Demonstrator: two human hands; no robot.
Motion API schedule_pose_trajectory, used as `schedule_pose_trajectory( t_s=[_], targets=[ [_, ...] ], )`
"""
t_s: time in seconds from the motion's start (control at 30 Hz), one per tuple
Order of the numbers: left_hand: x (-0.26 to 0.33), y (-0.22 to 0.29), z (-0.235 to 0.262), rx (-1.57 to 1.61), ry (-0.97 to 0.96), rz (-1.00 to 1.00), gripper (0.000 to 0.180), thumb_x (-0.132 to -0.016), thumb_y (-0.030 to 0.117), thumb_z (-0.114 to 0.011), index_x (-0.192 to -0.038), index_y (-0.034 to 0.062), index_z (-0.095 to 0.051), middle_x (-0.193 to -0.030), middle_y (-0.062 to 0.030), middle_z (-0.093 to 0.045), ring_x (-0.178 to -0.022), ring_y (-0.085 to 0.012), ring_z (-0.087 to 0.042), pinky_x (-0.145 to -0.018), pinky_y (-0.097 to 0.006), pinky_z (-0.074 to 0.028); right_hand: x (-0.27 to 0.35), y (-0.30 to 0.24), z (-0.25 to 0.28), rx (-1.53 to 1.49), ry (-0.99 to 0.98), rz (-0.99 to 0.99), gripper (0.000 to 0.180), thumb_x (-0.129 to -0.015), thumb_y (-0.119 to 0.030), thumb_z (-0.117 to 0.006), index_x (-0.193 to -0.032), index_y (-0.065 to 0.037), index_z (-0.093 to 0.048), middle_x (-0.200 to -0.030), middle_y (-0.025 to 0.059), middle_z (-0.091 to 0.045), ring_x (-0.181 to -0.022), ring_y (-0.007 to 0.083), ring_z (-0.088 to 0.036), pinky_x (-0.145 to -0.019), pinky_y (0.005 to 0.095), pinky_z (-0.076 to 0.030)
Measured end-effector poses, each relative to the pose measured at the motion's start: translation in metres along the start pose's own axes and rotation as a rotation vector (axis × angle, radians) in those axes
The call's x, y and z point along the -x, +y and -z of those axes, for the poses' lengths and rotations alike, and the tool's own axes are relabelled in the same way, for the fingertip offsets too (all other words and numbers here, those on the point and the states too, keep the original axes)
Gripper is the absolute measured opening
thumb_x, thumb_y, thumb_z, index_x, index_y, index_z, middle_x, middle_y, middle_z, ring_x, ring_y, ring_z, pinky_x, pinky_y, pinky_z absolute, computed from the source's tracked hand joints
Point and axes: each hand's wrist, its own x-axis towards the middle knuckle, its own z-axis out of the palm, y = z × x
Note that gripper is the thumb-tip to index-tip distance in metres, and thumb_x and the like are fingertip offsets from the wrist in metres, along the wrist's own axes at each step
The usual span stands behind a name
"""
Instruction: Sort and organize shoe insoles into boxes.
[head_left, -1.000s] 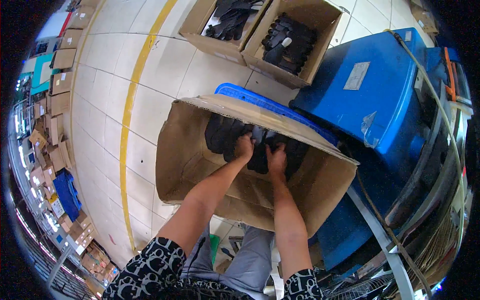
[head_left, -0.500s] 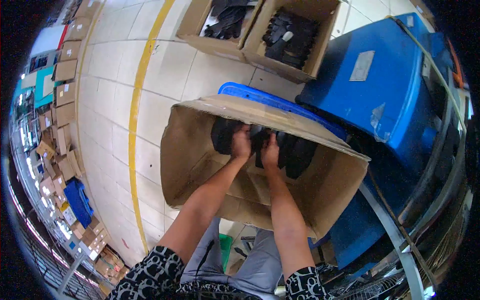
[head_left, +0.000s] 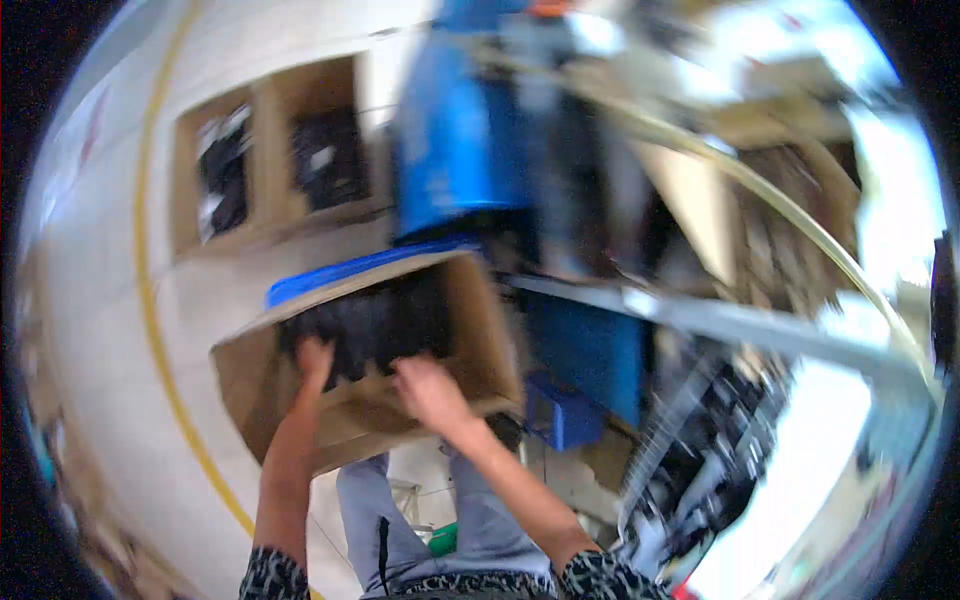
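A large cardboard box [head_left: 495, 345] lies open in front of my legs, its mouth toward me. Along its far inner side stand several flat black pieces [head_left: 385, 320] in a row; blur hides their exact kind. My left hand [head_left: 314, 362] is against the left end of that row, its fingertips lost against the black. By the lower edge of the row, toward the right, is my right hand [head_left: 432, 392], its fingers loosely bent and apart, with nothing visible in them.
Two cardboard boxes [head_left: 262, 150] with black pieces stand beyond, left. A blue lid or tray edge [head_left: 370, 268] shows behind my box. A big blue bin [head_left: 465, 130] stands farther off. At right, a grey metal bar [head_left: 720, 325] crosses above a blue crate [head_left: 565, 412] and dark clutter.
The view has swung right, blurring the picture and bringing in the right-hand clutter. My hands, close together on the black pieces before, are now farther apart; the right one has drawn back toward me.
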Motion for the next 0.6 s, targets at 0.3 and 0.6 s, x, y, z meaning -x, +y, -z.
schedule_pose_trajectory(
  t_s=[0.3, 0.6],
  targets=[
    [0.193, 0.167, 0.123, 0.502, -0.250, -0.422, 0.014, -0.088, 0.004, -0.057, -0.102, 0.0004, -0.058, -0.095, -0.0079, -0.060, -0.082, -0.0159, -0.058, -0.074, -0.028, -0.049, 0.391, -0.132, 0.164, -0.532, 0.650, -0.482, 0.020, -0.092, -0.016, -0.057, -0.104, -0.002, -0.064, -0.097, 0.0097, -0.065, -0.078, 0.0161, -0.065, -0.072, 0.0317, -0.053],
    [0.364, 0.393, 0.160, 0.332, -0.826, -0.858, 0.021, -0.095, 0.010, -0.054, -0.113, -0.0010, -0.056, -0.100, -0.0080, -0.065, -0.084, -0.0130, -0.062, -0.077, -0.027, -0.051, 0.551, -0.047, 0.243, 0.561, 1.629, -0.855, 0.031, -0.088, -0.016, -0.060, -0.115, -0.001, -0.057, -0.107, 0.0170, -0.063, -0.104, 0.0323, -0.057, -0.093, 0.0404, -0.043]
  ],
)
